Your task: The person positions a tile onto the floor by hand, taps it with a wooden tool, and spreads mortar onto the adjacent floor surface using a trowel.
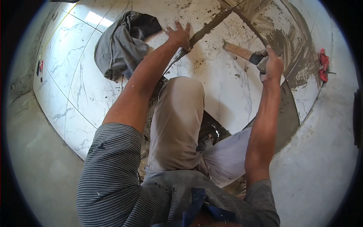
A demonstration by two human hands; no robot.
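White marble-look tiles [81, 81] cover much of the floor, veined in grey and flecked with dirt near the centre. One of them, a loosely spattered centre tile [223, 85], lies between the person's hands, edged along its upper sides by dark mortar joints [213, 24] that meet in a corner at the top of the frame. At upper centre the left hand [179, 36] rests with its fingers spread, palm down, beside the left-hand joint. Right of centre, the right hand [273, 64] has its fingers curled around a wood-sided tool [239, 52] — the wooden part points left above the centre tile, with a dark band close to the grip; which kind of tool it is, I cannot tell.

Grey mortar [298, 49] is smeared in ridged strokes across the upper right. Crumpled grey cloth [119, 49] lies at upper left, next to the left forearm — and a red bundle [323, 65] sits near the right edge. Pale trousers [177, 125] show a bent knee between the arms.
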